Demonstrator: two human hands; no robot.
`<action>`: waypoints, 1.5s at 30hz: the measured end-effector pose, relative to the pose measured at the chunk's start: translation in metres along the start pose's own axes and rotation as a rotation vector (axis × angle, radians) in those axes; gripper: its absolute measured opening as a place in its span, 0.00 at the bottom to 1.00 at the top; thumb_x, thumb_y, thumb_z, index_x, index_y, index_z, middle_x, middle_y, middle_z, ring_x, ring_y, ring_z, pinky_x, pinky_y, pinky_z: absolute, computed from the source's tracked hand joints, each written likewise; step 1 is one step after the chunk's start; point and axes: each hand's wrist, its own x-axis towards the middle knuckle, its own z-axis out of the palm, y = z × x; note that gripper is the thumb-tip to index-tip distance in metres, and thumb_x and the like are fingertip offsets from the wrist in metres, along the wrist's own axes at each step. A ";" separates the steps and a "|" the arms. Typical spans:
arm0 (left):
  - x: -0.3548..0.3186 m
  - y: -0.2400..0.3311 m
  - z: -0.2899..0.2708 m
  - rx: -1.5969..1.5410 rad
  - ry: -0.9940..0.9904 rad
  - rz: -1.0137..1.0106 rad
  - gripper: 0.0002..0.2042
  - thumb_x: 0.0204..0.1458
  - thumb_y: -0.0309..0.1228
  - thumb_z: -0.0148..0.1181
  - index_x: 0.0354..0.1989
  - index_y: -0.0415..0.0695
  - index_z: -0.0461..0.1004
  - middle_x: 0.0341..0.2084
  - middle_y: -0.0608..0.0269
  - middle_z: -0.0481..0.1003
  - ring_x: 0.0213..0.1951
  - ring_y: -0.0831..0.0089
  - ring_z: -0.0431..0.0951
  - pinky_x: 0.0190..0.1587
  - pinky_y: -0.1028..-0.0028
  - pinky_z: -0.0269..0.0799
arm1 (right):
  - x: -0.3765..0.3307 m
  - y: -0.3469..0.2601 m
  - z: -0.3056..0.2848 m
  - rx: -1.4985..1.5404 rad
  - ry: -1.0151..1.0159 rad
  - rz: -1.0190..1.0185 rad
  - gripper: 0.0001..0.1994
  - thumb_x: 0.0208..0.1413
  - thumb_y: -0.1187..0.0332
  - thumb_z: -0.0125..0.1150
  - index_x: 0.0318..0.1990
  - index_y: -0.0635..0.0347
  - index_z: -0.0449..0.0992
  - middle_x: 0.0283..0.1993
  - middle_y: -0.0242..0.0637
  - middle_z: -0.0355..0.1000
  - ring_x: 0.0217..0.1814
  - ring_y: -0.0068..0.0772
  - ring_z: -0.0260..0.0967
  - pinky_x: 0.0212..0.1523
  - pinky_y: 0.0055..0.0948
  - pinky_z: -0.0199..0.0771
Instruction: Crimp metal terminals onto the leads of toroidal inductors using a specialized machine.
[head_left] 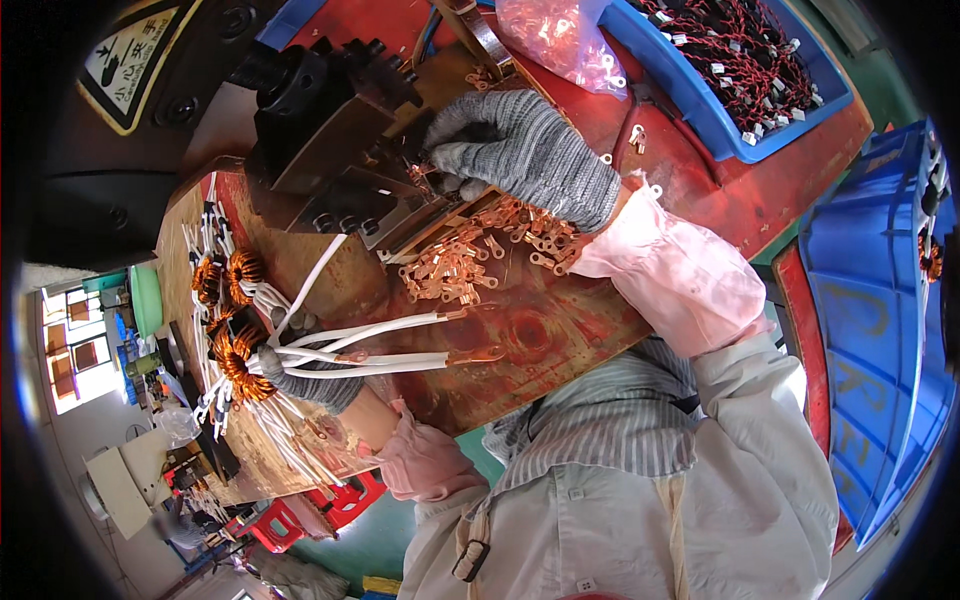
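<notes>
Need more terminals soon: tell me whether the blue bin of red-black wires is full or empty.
Well filled: the blue bin holds a heap of red-black wires.

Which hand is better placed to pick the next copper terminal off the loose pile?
Probably the right hand: it hovers just above the copper terminals, fingertips at the black press. The left hand already holds a coil and its white wires.

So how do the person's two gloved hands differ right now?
The left hand grips a copper-wound ring coil with long white leads; the right hand reaches to the black press tool, above the loose copper ring terminals. Both wear grey knit gloves and pink sleeve covers.
</notes>
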 end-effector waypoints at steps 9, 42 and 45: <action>-0.010 0.000 0.023 0.204 0.187 0.150 0.21 0.40 0.42 0.61 0.33 0.33 0.69 0.26 0.57 0.72 0.26 0.72 0.71 0.28 0.78 0.70 | 0.002 0.001 0.000 -0.047 -0.034 -0.021 0.08 0.47 0.76 0.56 0.36 0.69 0.72 0.28 0.40 0.72 0.26 0.26 0.72 0.26 0.22 0.75; -0.003 0.000 0.007 0.168 0.125 0.067 0.20 0.41 0.41 0.60 0.32 0.33 0.69 0.25 0.56 0.72 0.28 0.69 0.71 0.33 0.77 0.67 | -0.002 0.005 -0.015 -0.365 0.216 -0.195 0.11 0.50 0.67 0.57 0.39 0.62 0.72 0.29 0.31 0.72 0.25 0.17 0.67 0.23 0.16 0.68; 0.002 -0.005 0.003 0.101 0.201 0.057 0.19 0.45 0.42 0.56 0.39 0.40 0.68 0.23 0.57 0.74 0.17 0.72 0.72 0.16 0.78 0.71 | -0.004 0.000 -0.017 -0.354 0.218 -0.175 0.10 0.51 0.67 0.57 0.39 0.62 0.72 0.30 0.31 0.72 0.26 0.18 0.68 0.24 0.16 0.69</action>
